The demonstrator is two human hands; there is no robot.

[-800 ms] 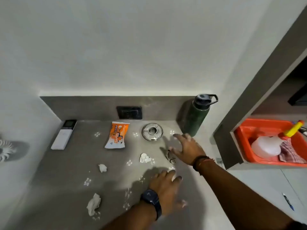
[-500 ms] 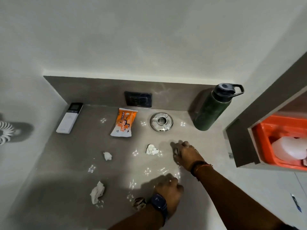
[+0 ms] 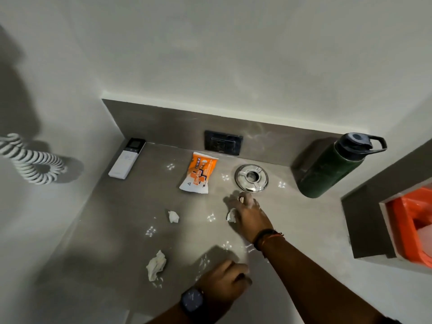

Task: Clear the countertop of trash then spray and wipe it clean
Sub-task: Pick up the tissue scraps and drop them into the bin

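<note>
The grey countertop (image 3: 112,235) is dotted with white specks and crumpled paper. My right hand (image 3: 251,215) reaches over the middle of it, fingers curled down onto a small white paper scrap (image 3: 231,215) that pokes out by the thumb. My left hand (image 3: 225,282), with a dark watch on its wrist, is a closed fist just above the counter's near edge; what it holds is hidden. Another small paper scrap (image 3: 173,216) lies to the left. A larger crumpled tissue (image 3: 156,265) lies nearer me. An orange wipes packet (image 3: 198,176) rests toward the back.
At the back stand a white remote (image 3: 126,159), a shiny metal ring dish (image 3: 251,177) and a dark green bottle (image 3: 327,169). A black socket (image 3: 223,142) is on the backsplash. An orange tub (image 3: 411,228) sits in a niche at right. A coiled cord (image 3: 30,160) hangs at left.
My right hand closed on a dark scrap, then shifted left onto the white scrap. My left hand closed over a white piece near me, which is gone from the counter. My view swung right.
</note>
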